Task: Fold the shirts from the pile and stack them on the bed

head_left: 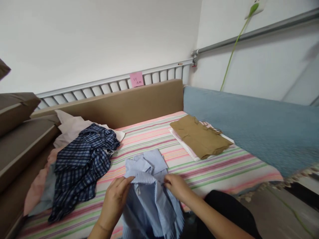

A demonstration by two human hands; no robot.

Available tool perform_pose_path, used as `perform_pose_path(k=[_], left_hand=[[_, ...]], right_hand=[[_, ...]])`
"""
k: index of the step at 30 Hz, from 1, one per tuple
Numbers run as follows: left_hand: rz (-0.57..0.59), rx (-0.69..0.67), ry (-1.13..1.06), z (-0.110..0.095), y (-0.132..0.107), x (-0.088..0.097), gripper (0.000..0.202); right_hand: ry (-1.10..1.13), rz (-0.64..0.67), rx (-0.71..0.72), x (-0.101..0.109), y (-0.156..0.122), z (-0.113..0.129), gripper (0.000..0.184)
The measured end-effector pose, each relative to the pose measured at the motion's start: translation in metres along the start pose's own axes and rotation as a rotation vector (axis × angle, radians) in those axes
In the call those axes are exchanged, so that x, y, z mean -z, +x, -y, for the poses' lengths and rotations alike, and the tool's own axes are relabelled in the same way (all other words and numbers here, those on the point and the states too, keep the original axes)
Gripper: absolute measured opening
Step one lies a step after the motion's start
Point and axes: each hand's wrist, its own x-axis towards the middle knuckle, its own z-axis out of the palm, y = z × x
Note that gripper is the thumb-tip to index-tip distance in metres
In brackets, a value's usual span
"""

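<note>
A light blue, finely striped shirt (152,199) lies in front of me, its near part hanging toward the cushion's front edge. My left hand (117,192) pinches the cloth at its left side. On the right side of the same shirt, my right hand (175,187) has its fingers closed on the fabric. Between the hands the cloth sags in loose folds, with a small pale label showing. A folded-over part of the shirt (156,159) rests flat beyond my hands.
On the left, a dark blue plaid shirt (84,156) tops a loose heap of clothes beside brown cushions (25,142). An olive-brown garment (199,134) lies folded over pale cloth at the right. A striped cover (147,132) spreads beneath, bordered by a tan backrest (139,103) and blue-covered backrest (244,122).
</note>
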Motion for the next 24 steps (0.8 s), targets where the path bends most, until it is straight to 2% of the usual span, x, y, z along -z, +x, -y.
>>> perform_pose_path(k=[3,5,7,9,11,14,16,18,20,24], left_hand=[[0.026,0.065,-0.093,-0.003,-0.001,0.015,0.023],[0.052,0.158,-0.175,-0.004,0.008,0.028,0.021],[0.108,0.279,-0.249,0.0,0.029,0.037,0.023],[0.197,0.363,-0.309,0.012,0.058,0.036,0.027],[0.284,0.407,-0.362,0.032,0.088,0.017,0.03],[0.412,0.524,-0.427,0.071,0.122,-0.035,0.033],[0.48,0.595,-0.441,0.097,0.13,-0.072,0.034],[0.51,0.617,-0.433,0.116,0.132,-0.099,0.034],[0.516,0.626,-0.435,0.129,0.131,-0.112,0.032],[0.458,0.654,-0.452,0.142,0.133,-0.125,0.029]], right_hand=[[0.346,0.034,0.042,0.02,-0.008,0.005,0.006],[0.624,0.099,0.037,0.038,-0.008,0.011,0.009],[0.884,0.167,0.013,0.051,0.002,0.015,0.017],[1.077,0.21,-0.009,0.054,0.024,0.014,0.027],[1.129,0.196,-0.065,0.046,0.054,0.006,0.033],[0.956,0.098,-0.27,0.02,0.097,-0.016,0.029],[0.858,0.059,-0.372,0.003,0.114,-0.032,0.024],[0.838,0.067,-0.398,-0.007,0.122,-0.045,0.02],[0.829,0.081,-0.405,-0.01,0.124,-0.053,0.019],[0.841,0.098,-0.384,-0.008,0.126,-0.057,0.022]])
